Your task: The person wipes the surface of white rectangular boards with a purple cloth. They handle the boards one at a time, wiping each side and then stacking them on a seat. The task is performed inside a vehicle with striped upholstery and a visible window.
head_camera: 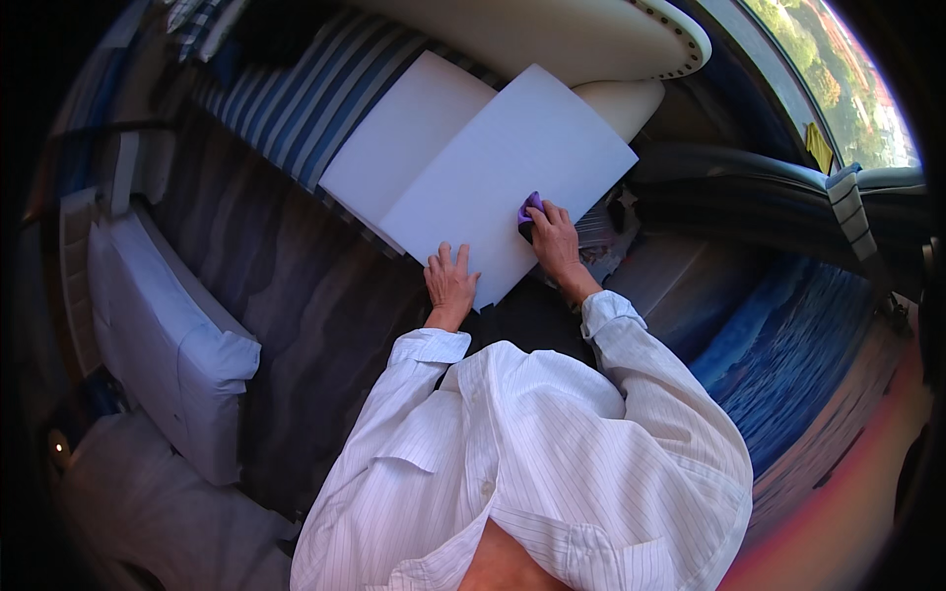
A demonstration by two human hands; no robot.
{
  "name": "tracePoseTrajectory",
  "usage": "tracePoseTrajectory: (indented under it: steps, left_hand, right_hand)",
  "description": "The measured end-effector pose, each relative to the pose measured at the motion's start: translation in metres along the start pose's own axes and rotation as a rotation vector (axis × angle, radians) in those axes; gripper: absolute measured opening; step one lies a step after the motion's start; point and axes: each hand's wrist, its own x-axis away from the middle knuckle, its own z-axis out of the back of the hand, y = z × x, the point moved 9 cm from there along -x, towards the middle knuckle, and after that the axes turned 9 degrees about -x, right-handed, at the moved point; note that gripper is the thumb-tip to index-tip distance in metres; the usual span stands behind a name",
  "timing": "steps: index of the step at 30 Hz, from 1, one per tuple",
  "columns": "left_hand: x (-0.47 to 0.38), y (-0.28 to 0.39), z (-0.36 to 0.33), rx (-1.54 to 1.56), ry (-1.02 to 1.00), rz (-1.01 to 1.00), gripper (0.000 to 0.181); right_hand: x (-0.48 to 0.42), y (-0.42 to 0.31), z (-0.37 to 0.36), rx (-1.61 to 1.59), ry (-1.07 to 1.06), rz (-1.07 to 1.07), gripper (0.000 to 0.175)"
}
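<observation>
A large white board point(510, 162) lies before me, overlapping a second white board point(414, 125) beneath it. My left hand point(450, 279) rests on the near left edge of the upper board with its fingers spread, holding nothing. Between the fingers and thumb of my right hand point(553, 235) is a purple cloth point(528, 210), bunched up and dark along its lower side. It touches the upper board's surface near the right edge. My palm hides part of the cloth.
Both boards lie over a blue-striped cover point(310, 96) beside a cream studded headboard point(547, 29). Clear plastic wrapping point(602, 233) sits right of the boards. A white-covered padded piece point(170, 347) stands left on the dark patterned floor point(295, 295). A window point(835, 74) is at upper right.
</observation>
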Motion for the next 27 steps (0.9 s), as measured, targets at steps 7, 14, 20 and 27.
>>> tracePoseTrajectory:
  steps: [7, 14, 20, 27]
  left_hand:
    - [-0.013, 0.029, -0.036, -0.082, -0.083, -0.191, 0.084]
    - [-0.009, 0.03, -0.044, -0.044, -0.112, -0.214, 0.08]
    - [0.0, 0.04, -0.047, -0.104, -0.098, -0.309, 0.077]
    - [0.009, 0.04, -0.054, -0.135, -0.096, -0.375, 0.068]
  right_hand:
    - [-0.006, -0.034, -0.051, 0.067, -0.297, 0.307, 0.045]
    - [-0.054, 0.059, 0.004, 0.24, -0.051, 0.099, 0.044]
    - [-0.065, 0.106, 0.039, 0.214, 0.15, -0.144, 0.042]
    - [0.001, -0.047, -0.064, -0.027, -0.297, 0.374, 0.042]
